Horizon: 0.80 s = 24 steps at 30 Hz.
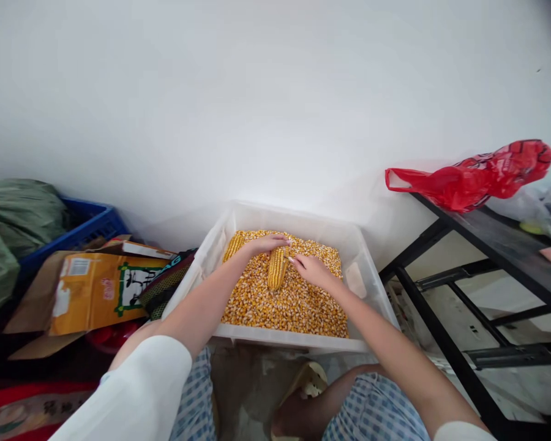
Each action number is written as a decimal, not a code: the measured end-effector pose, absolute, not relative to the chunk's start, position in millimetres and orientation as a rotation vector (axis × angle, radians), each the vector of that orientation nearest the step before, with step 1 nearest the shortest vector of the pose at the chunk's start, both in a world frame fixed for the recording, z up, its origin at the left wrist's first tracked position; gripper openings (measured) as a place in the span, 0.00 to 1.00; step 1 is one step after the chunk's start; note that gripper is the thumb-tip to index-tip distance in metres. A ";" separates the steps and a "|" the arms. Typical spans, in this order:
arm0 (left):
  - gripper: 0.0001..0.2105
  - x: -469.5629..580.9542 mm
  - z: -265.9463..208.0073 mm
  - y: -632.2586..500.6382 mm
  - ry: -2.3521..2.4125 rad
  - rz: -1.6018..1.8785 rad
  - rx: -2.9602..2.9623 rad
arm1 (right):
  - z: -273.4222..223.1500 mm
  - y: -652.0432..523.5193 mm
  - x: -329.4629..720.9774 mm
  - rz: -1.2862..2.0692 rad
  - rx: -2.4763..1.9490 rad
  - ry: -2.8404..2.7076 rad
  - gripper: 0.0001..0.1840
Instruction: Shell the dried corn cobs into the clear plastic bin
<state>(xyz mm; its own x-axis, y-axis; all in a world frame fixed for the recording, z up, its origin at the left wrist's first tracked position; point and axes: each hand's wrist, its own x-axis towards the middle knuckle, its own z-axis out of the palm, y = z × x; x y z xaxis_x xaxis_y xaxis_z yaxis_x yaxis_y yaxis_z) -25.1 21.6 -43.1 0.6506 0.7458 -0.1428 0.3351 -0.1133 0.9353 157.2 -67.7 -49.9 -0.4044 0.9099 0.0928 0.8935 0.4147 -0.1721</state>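
Note:
A yellow corn cob (276, 269) is held above a bed of loose kernels (298, 306), its lower end tipped toward me. My left hand (267, 243) is closed around the far end of the cob. From the right, my right hand (311, 269) has its fingers curled and its thumb and fingertips pressed against the cob's upper right side. Whether a loose kernel sits between those fingertips is too small to tell. The kernels fill much of a white plastic bin (375, 300). Another cob (232, 246) lies in the bin's far left corner.
A white wall rises behind the bin. At left are a blue crate (92, 223) with a green sack (21, 220) and a torn yellow carton (94, 285). On the right, a red plastic bag (477, 177) lies on a black metal-framed stand (441, 318).

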 end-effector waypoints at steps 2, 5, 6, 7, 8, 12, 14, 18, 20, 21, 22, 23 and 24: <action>0.21 -25.2 -44.4 22.6 0.894 0.439 1.708 | -49.4 -70.1 155.0 0.115 -1.622 -2.510 0.18; 0.22 -25.8 -46.6 23.9 0.923 0.441 1.721 | -52.8 -75.6 154.2 0.125 -1.621 -2.667 0.17; 0.23 -26.0 -47.4 24.1 0.931 0.440 1.730 | -54.1 -77.0 154.8 0.140 -1.629 -2.726 0.17; 0.23 -26.1 -48.2 24.2 0.940 0.440 1.741 | -54.7 -77.6 155.7 0.161 -1.641 -2.771 0.17; 0.23 -25.9 -49.1 24.2 0.950 0.441 1.755 | -54.5 -77.3 157.0 0.195 -1.654 -2.792 0.17; 0.23 -22.0 -54.4 25.7 1.000 0.542 1.815 | -43.5 -66.2 162.2 0.332 -1.628 -2.609 0.20; 0.22 -18.3 -58.8 28.4 1.031 0.649 1.821 | -36.2 -57.4 162.4 0.355 -1.575 -2.524 0.20; 0.22 -12.2 -69.0 35.5 1.104 0.758 1.775 | -32.7 -42.1 154.7 0.425 -1.544 -2.568 0.20; 0.22 -10.8 -72.3 37.3 1.160 0.795 1.733 | -37.2 -38.2 149.2 0.466 -1.553 -2.617 0.19; 0.21 -10.4 -72.9 37.3 1.195 0.815 1.698 | -40.3 -37.6 147.0 0.477 -1.556 -2.630 0.18; 0.20 -10.0 -72.8 36.6 1.221 0.824 1.647 | -43.7 -37.9 145.4 0.488 -1.560 -2.645 0.17; 0.20 -9.6 -72.2 35.3 1.224 0.814 1.579 | -47.1 -39.0 144.6 0.506 -1.564 -2.673 0.17; 0.19 -9.2 -71.1 33.5 1.203 0.788 1.497 | -50.1 -40.6 144.8 0.533 -1.570 -2.716 0.16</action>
<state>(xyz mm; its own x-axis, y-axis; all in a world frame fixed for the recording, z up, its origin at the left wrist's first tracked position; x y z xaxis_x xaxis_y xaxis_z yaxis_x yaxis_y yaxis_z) -9.2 33.5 -71.1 0.2881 0.9523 -0.1005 0.2877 0.0140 0.9576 144.8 -40.6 -50.1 -0.5126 0.8351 -0.1999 0.8487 0.4574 -0.2655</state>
